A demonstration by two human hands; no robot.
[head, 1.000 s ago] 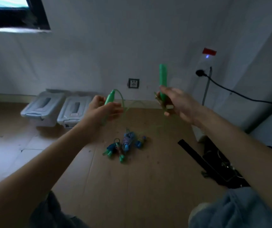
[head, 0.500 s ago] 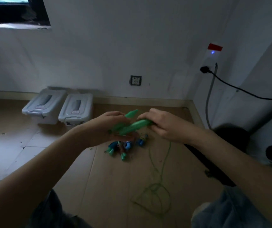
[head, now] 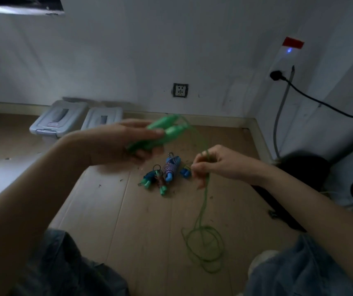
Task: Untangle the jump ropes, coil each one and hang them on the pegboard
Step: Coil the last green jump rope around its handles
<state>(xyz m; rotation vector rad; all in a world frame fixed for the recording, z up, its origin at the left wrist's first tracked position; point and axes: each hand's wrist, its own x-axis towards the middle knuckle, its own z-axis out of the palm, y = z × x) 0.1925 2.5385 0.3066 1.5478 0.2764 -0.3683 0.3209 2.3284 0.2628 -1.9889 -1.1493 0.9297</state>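
My left hand (head: 120, 144) grips both green handles (head: 167, 130) of a jump rope, held side by side above the floor. The thin green cord (head: 203, 201) runs from the handles down through my right hand (head: 218, 163), whose fingers pinch it, and ends in a loose heap of loops (head: 205, 246) on the wooden floor. Beyond my hands lies a small pile of other jump ropes (head: 162, 174), coiled, with blue and green handles and a red-white-blue cord. No pegboard is in view.
Two grey lidded bins (head: 60, 118) stand against the back wall at the left. A wall socket (head: 180, 90) is above the skirting. A black cable (head: 321, 103) runs from a plug on the right wall. Dark objects (head: 282, 212) lie on the floor at the right.
The two handles, held apart one second ago, are now together in my left hand. My right hand has let go of its handle and slid down onto the cord.
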